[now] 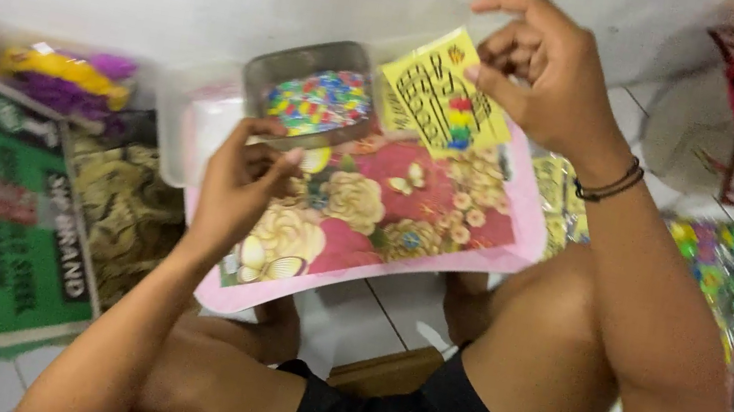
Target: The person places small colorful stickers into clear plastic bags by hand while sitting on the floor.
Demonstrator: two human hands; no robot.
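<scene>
While right hand pinches yellow card just left of it | left hand fingers pressed together below bead tray | card part-filled, beads remain

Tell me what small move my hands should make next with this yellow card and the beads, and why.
Probably bring the right hand down so the yellow card lies flat on the floral mat: the card hangs tilted above it, and the left hand sits beside the bead tray.
</scene>
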